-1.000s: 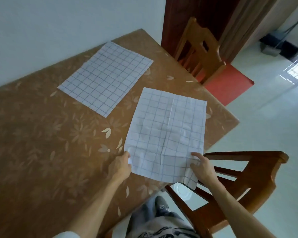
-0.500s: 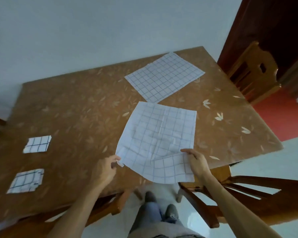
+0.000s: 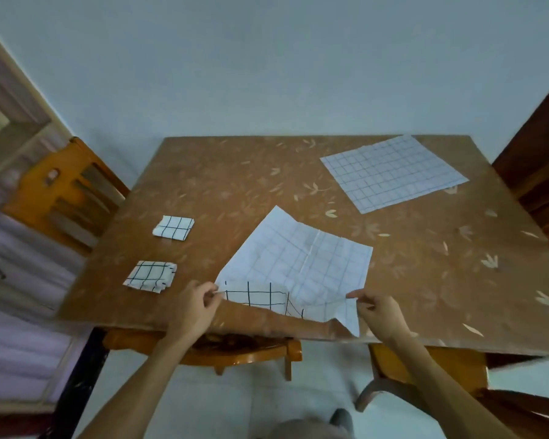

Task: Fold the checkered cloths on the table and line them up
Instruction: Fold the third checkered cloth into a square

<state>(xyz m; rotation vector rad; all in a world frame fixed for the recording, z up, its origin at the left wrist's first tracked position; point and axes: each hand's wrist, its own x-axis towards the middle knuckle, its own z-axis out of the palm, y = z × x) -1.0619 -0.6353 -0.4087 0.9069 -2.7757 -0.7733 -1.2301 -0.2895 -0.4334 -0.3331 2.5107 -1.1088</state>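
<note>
Cloth (image 3: 298,258) lies creased on the table (image 3: 235,185), its near edge turned over. Left hand (image 3: 192,307) and right hand (image 3: 379,315) each pinch that lifted edge.

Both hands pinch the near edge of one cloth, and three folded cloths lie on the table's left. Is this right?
Only two: the head view shows a far folded cloth and a near folded cloth. The left hand and right hand do pinch the open cloth's near edge.

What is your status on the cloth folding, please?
Left hand and right hand pinch front corners of the near cloth, edge lifted. Two folded cloths sit left; one flat cloth far right. Nothing in the way.
</note>
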